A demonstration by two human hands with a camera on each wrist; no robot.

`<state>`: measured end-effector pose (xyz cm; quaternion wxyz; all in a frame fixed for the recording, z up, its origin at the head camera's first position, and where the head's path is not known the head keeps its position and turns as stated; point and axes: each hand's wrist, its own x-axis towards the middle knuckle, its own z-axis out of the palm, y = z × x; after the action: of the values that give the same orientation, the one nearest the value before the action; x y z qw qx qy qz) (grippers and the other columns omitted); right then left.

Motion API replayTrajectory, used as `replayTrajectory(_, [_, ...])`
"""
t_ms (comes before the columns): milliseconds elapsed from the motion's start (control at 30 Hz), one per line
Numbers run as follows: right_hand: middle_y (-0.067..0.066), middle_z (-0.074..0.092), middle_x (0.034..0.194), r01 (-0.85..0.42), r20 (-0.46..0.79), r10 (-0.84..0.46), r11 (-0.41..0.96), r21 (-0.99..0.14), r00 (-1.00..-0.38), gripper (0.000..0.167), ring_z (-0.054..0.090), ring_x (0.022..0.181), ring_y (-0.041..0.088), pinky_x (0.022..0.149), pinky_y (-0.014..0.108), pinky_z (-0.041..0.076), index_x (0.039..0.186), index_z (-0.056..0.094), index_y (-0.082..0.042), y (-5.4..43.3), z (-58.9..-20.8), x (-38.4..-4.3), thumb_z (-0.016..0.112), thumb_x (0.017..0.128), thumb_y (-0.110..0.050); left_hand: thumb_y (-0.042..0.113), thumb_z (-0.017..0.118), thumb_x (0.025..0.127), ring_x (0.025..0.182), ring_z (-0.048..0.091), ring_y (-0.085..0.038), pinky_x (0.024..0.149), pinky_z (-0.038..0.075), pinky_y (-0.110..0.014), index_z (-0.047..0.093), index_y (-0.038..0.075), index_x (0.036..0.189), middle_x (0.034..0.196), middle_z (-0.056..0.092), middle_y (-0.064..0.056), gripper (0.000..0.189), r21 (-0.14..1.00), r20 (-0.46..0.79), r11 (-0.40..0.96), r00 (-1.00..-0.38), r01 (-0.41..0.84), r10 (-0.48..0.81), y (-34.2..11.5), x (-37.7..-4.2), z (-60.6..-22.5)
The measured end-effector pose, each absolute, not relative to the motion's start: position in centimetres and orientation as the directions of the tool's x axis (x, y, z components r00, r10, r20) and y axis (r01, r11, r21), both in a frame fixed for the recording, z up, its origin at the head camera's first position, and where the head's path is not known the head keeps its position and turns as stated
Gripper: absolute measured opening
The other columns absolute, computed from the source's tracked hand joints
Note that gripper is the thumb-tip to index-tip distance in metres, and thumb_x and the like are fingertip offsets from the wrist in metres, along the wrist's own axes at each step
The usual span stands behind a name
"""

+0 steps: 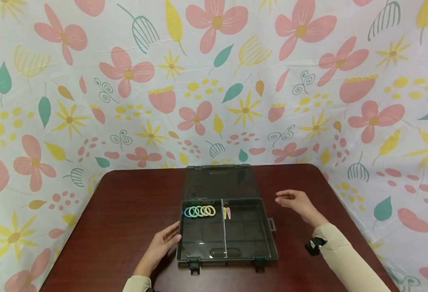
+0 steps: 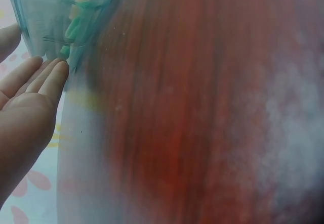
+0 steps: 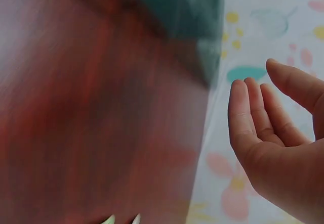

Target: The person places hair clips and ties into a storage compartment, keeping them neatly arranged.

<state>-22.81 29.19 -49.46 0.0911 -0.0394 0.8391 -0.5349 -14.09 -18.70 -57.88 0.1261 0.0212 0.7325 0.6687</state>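
Note:
A translucent dark storage box [image 1: 243,239] lies on the table with its lid [image 1: 221,182] laid back behind it. A white divider [image 1: 224,231] splits it in two. Several overlapping pastel rings [image 1: 209,211], blue through green to yellow, lie at the back of the left compartment. Just right of the divider are a yellow hair clip [image 1: 224,213] and a pink hair clip [image 1: 228,213]. My left hand [image 1: 161,242] touches the box's left wall with extended fingers. My right hand [image 1: 298,204] hovers right of the box, fingers loosely bent and holding nothing.
The dark red wooden table [image 1: 126,202] stands against a flowered cloth [image 1: 214,81]. Two latches [image 1: 194,265] hang at the box's front, and a handle [image 1: 271,224] juts from its right side. Pale pointed tips [image 3: 109,219] show at the bottom of the right wrist view.

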Motion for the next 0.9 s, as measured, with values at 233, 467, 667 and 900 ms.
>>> replayTrajectory(233, [0.021,0.061,0.122,0.105,-0.152,-0.072,0.447,-0.889,-0.986,0.059,0.065,0.105,0.027,0.093,0.046,0.05,0.134,0.049,0.01,33.9,-50.7,-20.9,0.066,0.093,-0.028,0.02,0.062,0.095,0.135,0.037,-0.039,0.101,0.044,-0.043,0.04,0.002,0.146,0.148,0.038,-0.021,0.058,0.985,-0.155,0.106,-0.969,-0.136,0.194,-18.6,-14.0,-57.8])
replayTrajectory(467, [0.017,0.063,0.123,0.167,-0.188,0.001,0.459,-0.872,-0.982,0.061,0.067,0.097,0.014,0.09,0.044,0.052,0.135,0.049,0.009,37.5,-52.4,-19.8,0.065,0.093,-0.032,0.018,0.063,0.095,0.134,0.039,-0.04,0.099,0.046,-0.04,0.041,0.001,0.145,0.148,0.038,-0.022,0.057,0.987,-0.138,0.103,-0.973,-0.121,0.185,-18.5,-14.0,-57.7])
replayTrajectory(667, [0.007,0.069,0.11,0.221,-0.218,0.057,0.412,-0.884,-0.974,0.059,0.067,0.091,0.006,0.084,0.034,0.055,0.133,0.048,0.012,39.2,-53.6,-18.9,0.065,0.093,-0.027,0.016,0.062,0.095,0.135,0.037,-0.038,0.1,0.046,-0.039,0.04,0.002,0.146,0.149,0.037,-0.021,0.057,0.987,-0.151,0.087,-0.968,-0.137,0.198,-18.6,-14.1,-57.8])
replayTrajectory(900, [-0.002,0.07,0.101,0.239,-0.229,0.074,0.391,-0.889,-0.971,0.056,0.065,0.084,0.0,0.079,0.029,0.056,0.132,0.048,0.014,39.9,-54.2,-18.4,0.065,0.094,-0.022,0.017,0.062,0.095,0.135,0.037,-0.04,0.099,0.046,-0.04,0.039,0.001,0.146,0.149,0.036,-0.022,0.058,0.985,-0.155,0.104,-0.967,-0.137,0.201,-18.6,-14.1,-57.8])
